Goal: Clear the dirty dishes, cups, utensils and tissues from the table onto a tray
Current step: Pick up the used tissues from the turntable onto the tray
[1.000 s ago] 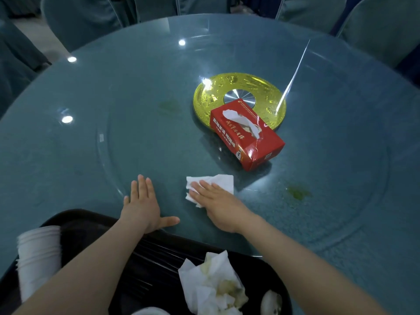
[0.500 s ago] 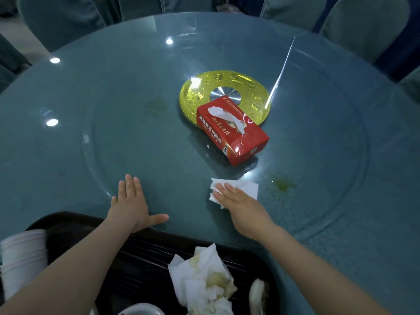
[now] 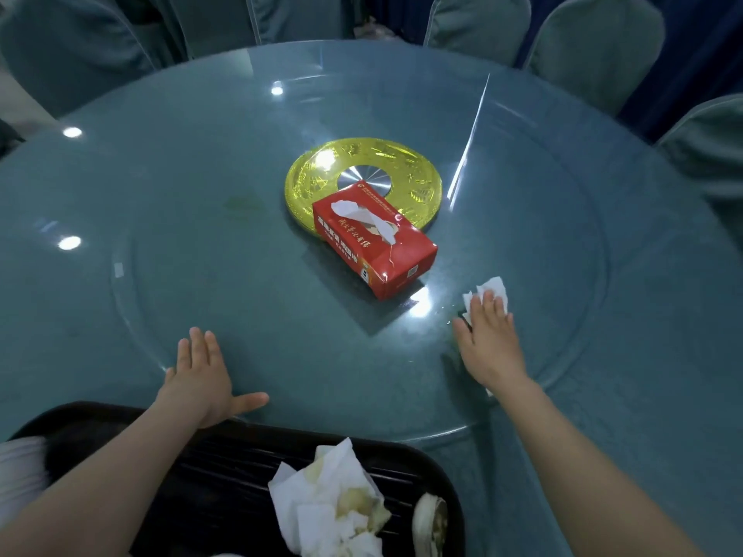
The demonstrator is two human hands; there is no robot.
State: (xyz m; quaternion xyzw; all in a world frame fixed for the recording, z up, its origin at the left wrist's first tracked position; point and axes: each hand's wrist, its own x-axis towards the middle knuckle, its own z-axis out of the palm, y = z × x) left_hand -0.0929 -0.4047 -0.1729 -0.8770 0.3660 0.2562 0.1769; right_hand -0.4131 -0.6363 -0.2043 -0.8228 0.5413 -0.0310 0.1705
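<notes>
The right hand (image 3: 488,343) lies palm down on the glass table (image 3: 161,219), arm stretched forward and to the right. Its straight fingers press a white tissue (image 3: 488,289) flat to the glass, just right of the red tissue box (image 3: 374,239); the tissue's far edge shows beyond the fingertips. The left hand (image 3: 201,379) rests flat and released near the table's near edge, fingers together and pointing away, thumb spread out to the right. It holds nothing. The box sits partly over a gold disc (image 3: 362,182) at the table's centre. Below both forearms a black tray (image 3: 225,468) holds crumpled, stained tissues (image 3: 333,508). Chairs (image 3: 595,46) stand round the far side.
</notes>
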